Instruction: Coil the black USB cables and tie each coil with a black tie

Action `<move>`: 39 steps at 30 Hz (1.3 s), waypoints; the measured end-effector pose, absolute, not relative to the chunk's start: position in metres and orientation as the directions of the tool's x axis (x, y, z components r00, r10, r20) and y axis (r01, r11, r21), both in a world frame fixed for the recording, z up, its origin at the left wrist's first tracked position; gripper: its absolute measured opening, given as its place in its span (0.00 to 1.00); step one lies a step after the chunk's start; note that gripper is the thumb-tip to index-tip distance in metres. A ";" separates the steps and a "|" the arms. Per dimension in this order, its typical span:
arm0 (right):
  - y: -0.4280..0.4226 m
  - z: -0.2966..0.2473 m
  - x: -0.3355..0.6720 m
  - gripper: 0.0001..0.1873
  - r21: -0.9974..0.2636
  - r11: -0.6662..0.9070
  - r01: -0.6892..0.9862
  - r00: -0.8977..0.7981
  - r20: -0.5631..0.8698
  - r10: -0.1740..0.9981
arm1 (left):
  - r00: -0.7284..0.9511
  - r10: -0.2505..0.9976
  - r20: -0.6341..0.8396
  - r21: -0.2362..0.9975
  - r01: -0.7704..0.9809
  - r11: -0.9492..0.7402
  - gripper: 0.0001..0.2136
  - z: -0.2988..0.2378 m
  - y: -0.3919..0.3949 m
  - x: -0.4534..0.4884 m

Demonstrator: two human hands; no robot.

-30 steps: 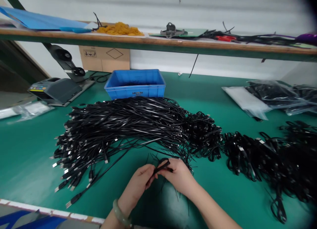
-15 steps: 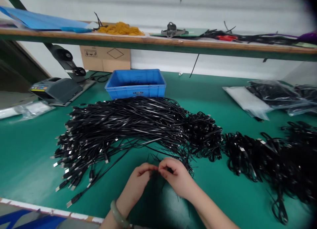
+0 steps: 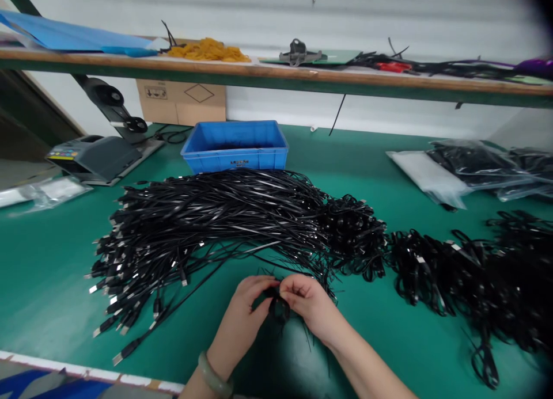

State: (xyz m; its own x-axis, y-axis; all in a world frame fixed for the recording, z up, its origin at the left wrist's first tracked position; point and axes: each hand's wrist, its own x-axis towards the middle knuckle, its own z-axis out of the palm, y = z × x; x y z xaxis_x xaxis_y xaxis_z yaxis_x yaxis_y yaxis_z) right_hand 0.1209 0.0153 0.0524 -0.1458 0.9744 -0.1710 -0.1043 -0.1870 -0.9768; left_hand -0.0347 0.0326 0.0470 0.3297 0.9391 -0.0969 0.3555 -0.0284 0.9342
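My left hand (image 3: 244, 310) is closed on a small looped black cable (image 3: 280, 311), which hangs below the fingers over the front of the table. Thumb and fingertips of my right hand (image 3: 313, 307) pinch at the top of this loop, almost touching the left fingertips. What exactly lies between the right fingertips is too small to make out. Just behind the hands stretches a large heap of straight black USB cables (image 3: 224, 209), their metal plugs to the left. Thin short black strips (image 3: 322, 275) lie by the right hand.
Bundled cables (image 3: 354, 232) adjoin the heap, and more coiled cables (image 3: 466, 272) lie at right. Behind stand a blue bin (image 3: 235, 160) and a grey tape dispenser (image 3: 97, 157). Plastic bags (image 3: 432, 174) lie back right. A shelf (image 3: 276, 71) crosses above the green table (image 3: 52, 272).
My left fingers have spread further round the cable, and its dark loop now shows beneath the hands. Both hands stay close together; the view has shifted slightly.
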 end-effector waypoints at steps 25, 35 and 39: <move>0.110 0.088 0.264 0.20 -0.324 0.055 0.944 0.152 0.577 0.803 | 0.430 0.796 -0.427 0.875 -0.027 0.483 0.13 0.036 0.025 -0.040; 0.116 0.046 0.098 0.15 -0.376 0.420 0.826 -0.274 0.383 0.882 | 0.115 0.986 -0.121 0.961 0.262 0.088 0.09 0.057 0.036 -0.044; 0.112 0.051 0.086 0.07 -0.357 0.545 0.758 -0.430 0.356 0.830 | 0.080 0.962 0.261 0.789 0.556 -0.260 0.20 0.071 0.045 -0.065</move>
State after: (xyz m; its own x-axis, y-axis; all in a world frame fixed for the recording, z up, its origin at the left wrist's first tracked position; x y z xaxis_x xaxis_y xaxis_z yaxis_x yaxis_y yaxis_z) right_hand 0.0858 0.1119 0.0512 -0.4295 0.8300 0.3557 0.7585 0.5454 -0.3567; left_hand -0.0651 0.0454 0.0709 0.0802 0.9620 0.2610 0.5565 -0.2605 0.7890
